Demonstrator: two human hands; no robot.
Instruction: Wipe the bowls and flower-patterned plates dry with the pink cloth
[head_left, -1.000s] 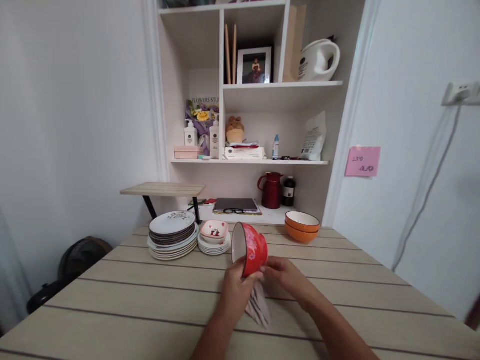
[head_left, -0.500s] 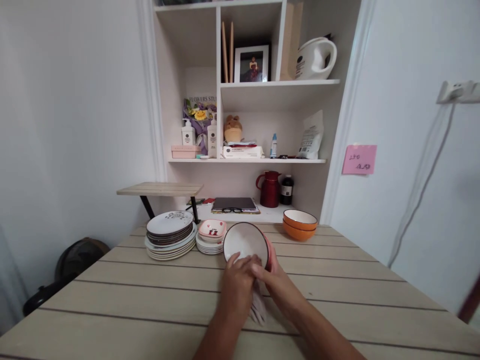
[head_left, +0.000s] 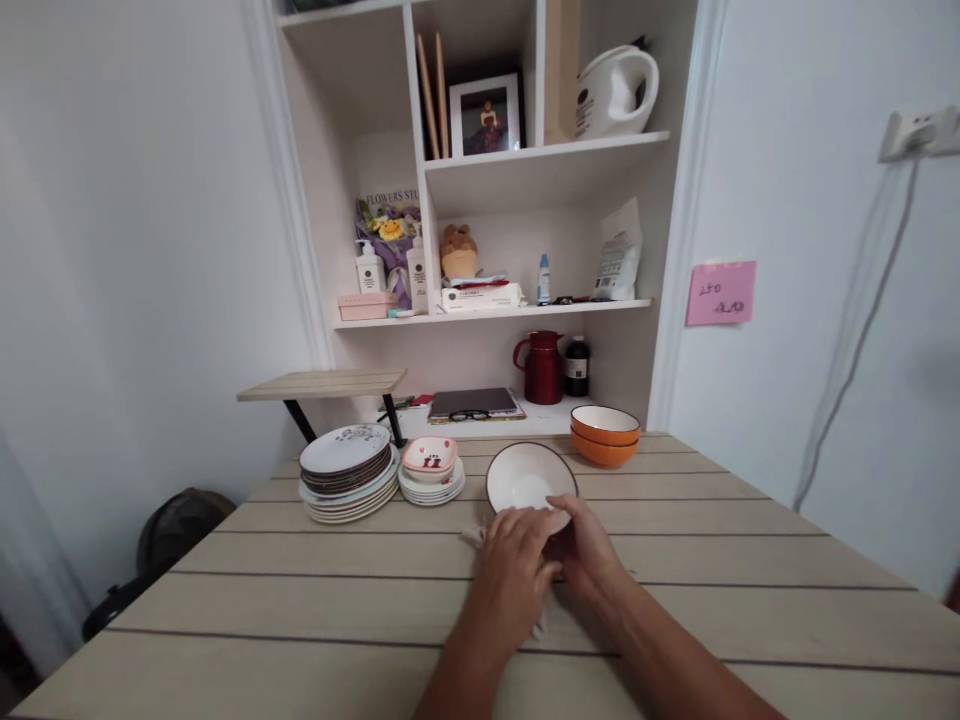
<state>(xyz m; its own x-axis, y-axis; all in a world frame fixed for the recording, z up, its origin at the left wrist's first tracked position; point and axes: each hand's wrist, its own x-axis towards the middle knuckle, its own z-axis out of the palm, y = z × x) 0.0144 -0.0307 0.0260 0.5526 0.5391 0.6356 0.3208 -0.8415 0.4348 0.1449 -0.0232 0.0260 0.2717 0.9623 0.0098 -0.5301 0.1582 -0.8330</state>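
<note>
A bowl [head_left: 529, 478], white inside with a dark rim, is tilted toward me over the middle of the table. My right hand [head_left: 592, 550] grips its near right side, thumb over the rim and fingers hidden underneath. Against the bowl's near side lies my left hand [head_left: 514, 565], its fingers bent around a pale cloth [head_left: 474, 537]. Only bits of that cloth show, left of the fingers and below the palm; the rest is hidden by the hand.
To the left stand a stack of plates [head_left: 346, 450] and small dishes [head_left: 430, 456] on saucers. Two stacked orange bowls [head_left: 604, 437] sit at the back right. Behind the wooden table [head_left: 337, 600] are a small raised stand [head_left: 322, 384], a laptop [head_left: 472, 403] and a red jug [head_left: 541, 368].
The bowl has shifted to the right along with both hands. My left hand has moved from inside the bowl to its near outer side, taking the cloth along. The camera view has tilted slightly.
</note>
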